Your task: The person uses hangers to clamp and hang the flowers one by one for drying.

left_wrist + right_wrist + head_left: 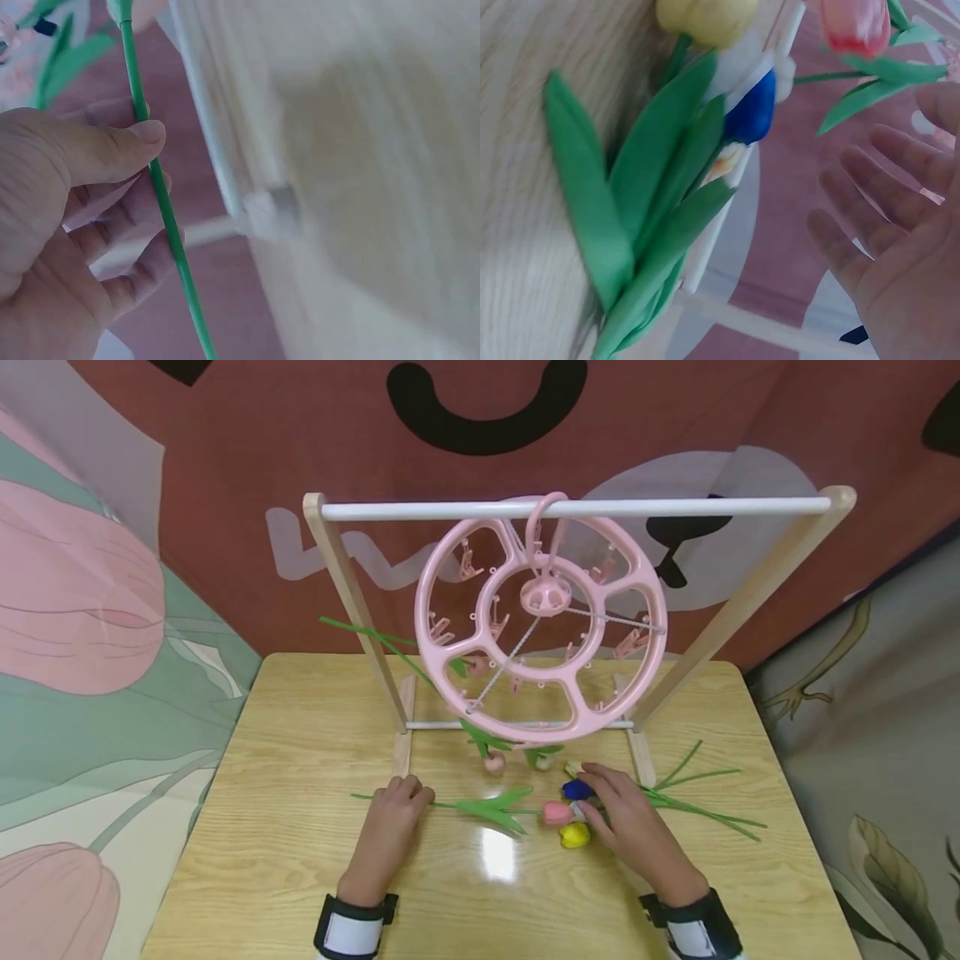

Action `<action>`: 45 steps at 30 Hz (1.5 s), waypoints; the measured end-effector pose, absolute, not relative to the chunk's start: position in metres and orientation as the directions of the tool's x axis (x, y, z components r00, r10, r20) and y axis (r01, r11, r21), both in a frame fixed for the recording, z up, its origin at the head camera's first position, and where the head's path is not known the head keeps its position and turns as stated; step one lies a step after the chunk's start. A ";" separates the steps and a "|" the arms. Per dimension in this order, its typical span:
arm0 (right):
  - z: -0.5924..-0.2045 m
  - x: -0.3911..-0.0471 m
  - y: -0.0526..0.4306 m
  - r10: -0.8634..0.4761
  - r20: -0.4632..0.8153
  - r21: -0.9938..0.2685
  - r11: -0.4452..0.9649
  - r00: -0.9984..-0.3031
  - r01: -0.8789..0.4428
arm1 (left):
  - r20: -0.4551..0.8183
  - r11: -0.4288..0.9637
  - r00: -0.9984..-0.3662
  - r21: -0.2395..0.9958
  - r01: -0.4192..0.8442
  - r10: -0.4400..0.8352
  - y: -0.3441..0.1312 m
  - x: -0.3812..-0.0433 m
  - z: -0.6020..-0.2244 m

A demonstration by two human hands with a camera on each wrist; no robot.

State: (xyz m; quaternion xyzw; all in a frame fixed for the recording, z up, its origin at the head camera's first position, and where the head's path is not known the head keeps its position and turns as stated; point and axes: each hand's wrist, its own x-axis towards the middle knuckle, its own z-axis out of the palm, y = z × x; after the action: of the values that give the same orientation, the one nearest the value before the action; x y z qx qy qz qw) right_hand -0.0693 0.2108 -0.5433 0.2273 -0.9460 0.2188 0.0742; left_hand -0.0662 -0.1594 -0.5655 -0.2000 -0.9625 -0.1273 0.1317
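My left hand [395, 814] pinches the green stem [161, 195] of a pink tulip [557, 812] between thumb and fingers. That artificial flower points right across the table, its green leaves [491, 810] midway along. Fingers spread, my right hand [633, 818] is beside the tulip heads; the right wrist view shows nothing in its palm. Around it are a blue tulip [577, 789], a yellow tulip [574, 836] and a pale one [573, 768], their stems [705, 806] fanning out to the right. Whether the right fingertips touch a bloom, I cannot tell.
Above the wooden table [285, 860], a round pink clip hanger [652, 602] hangs from the white bar [420, 511] of a wooden stand [738, 602]. Upside-down tulips, including a pink one [493, 763], hang under its rim. A printed cloth [225, 443] stands behind.
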 end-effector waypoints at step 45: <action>-0.546 -0.067 0.188 -0.361 0.448 -0.617 0.538 -0.818 -0.575 | 0.125 -0.204 -0.971 0.975 0.084 0.201 -0.043 -0.059 -0.553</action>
State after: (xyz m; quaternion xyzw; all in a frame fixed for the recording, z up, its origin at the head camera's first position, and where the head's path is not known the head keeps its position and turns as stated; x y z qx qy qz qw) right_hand -0.0667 0.1879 -0.5456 0.2702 -0.8665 0.3977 0.1343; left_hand -0.0590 -0.0432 -0.5534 -0.1131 -0.6296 -0.7676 -0.0384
